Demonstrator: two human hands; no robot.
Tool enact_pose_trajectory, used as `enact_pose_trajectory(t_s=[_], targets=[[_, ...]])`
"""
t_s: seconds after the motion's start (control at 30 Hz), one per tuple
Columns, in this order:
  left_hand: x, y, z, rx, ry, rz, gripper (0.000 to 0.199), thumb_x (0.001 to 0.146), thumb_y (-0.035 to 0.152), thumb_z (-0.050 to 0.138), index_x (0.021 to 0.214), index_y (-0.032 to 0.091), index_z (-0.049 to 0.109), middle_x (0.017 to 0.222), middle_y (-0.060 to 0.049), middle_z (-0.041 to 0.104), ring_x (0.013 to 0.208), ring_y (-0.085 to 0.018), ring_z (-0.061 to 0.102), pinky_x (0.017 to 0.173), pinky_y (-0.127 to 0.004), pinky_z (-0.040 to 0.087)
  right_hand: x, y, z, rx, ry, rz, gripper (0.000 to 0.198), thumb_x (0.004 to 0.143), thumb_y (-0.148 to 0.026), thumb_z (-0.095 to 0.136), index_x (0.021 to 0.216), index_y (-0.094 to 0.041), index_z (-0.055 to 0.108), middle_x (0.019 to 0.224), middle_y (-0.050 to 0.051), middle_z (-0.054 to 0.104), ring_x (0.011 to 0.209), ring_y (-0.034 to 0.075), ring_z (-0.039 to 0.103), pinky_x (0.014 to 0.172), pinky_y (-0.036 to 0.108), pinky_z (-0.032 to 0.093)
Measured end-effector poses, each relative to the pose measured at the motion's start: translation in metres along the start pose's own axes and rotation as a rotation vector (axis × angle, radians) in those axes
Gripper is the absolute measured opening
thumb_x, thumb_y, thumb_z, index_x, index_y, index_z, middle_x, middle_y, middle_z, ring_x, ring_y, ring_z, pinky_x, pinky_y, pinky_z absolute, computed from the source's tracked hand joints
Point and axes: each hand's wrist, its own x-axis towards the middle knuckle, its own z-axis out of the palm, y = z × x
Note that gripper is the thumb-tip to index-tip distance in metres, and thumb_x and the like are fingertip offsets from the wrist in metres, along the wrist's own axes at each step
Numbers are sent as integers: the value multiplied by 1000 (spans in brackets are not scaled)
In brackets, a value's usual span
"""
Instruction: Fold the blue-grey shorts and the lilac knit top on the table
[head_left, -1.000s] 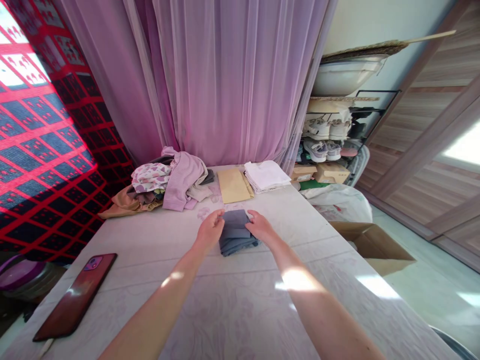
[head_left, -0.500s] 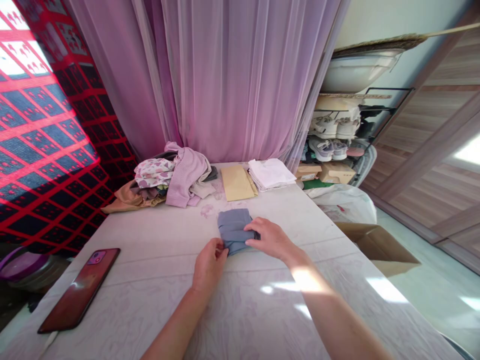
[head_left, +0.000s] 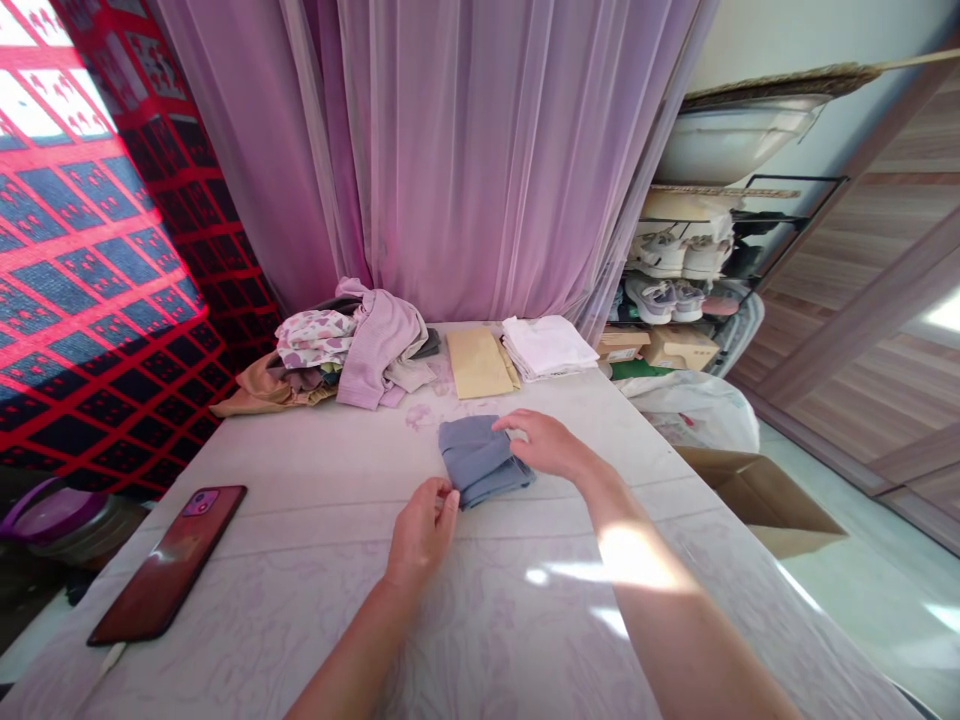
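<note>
A folded blue-grey piece of cloth (head_left: 480, 460) lies on the table in front of me, with layered edges along its right and near sides. At its near left corner, my left hand (head_left: 424, 525) has curled fingers and thumb closed on the cloth's edge. My right hand (head_left: 544, 443) is over the upper right edge, fingers stretched out and thumb apart, its fingertips on or just above the fabric. What kind of garment the folded cloth is cannot be made out.
Behind the cloth lie a folded yellow cloth (head_left: 481, 364), a folded white stack (head_left: 551, 347) and a heap of loose clothes (head_left: 379, 345). A red phone (head_left: 169, 565) with a cable rests at the left. Right of the table stands an open cardboard box (head_left: 772, 500).
My right hand has released its hold on the cloth and shifted up and slightly right. The cloth's right part now spreads out wider. My left hand stays at the near left corner.
</note>
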Motion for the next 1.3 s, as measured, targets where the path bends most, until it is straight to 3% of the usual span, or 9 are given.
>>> enact_pose_trajectory(t_s=[0.17,0.3,0.4,0.53,0.63,0.77,0.97,1.1,1.3], targets=[[13,9,-7,-288,-165,-329,45,82,56,54,108,19,60,101,-8,70,56,-13,63,41,-21,34,56,-32,4,-73,-99,-25,36,87,-23,52,120,-22,67,130,7,63,121,25,55,104,36,39],[20,20,-5,-381,-254,-415,44,79,58,59,95,17,62,96,-6,70,51,-8,57,39,-18,29,86,-40,23,-48,-337,64,59,72,-27,72,130,-25,61,137,8,58,123,27,55,102,34,41],[22,24,4,-381,-270,-421,36,76,47,66,94,16,61,83,-3,67,45,-7,50,37,-19,26,94,-37,27,-38,-429,108,52,57,-21,79,108,-23,73,120,8,69,108,29,63,90,33,49],[22,22,8,-422,-234,-365,21,73,31,68,89,18,62,67,3,60,50,-8,48,43,-19,30,88,-27,10,2,-493,143,20,60,-26,74,79,-21,76,88,2,75,85,25,68,73,29,51],[31,18,-9,-556,-183,-274,18,71,32,69,79,20,59,67,4,60,64,-11,55,57,-19,41,70,-19,-9,262,-436,241,22,67,-28,68,86,-21,73,88,2,74,84,21,67,69,26,50],[60,9,-43,-671,-191,-282,37,67,48,72,88,20,59,76,2,63,69,-12,58,65,-23,47,38,-12,-7,719,-335,401,30,70,-32,69,99,-21,70,95,3,73,84,18,65,70,26,50],[88,-14,-52,-323,-173,-220,28,70,39,66,89,19,65,73,1,64,60,-11,54,55,-21,40,3,0,44,778,-179,540,37,72,-41,73,101,-18,66,86,4,68,71,15,59,58,24,46],[88,-20,-51,-276,-205,-205,35,69,25,60,102,20,69,86,-1,71,62,-11,56,54,-21,41,-2,10,53,851,-38,554,45,79,-44,66,119,-23,62,93,3,68,68,12,58,55,21,42],[94,-19,-57,-65,-290,-68,35,72,27,54,99,21,75,72,1,71,60,-14,60,51,-21,41,8,16,53,785,-6,511,29,79,-43,61,91,-20,73,72,0,65,61,12,52,51,21,36]])
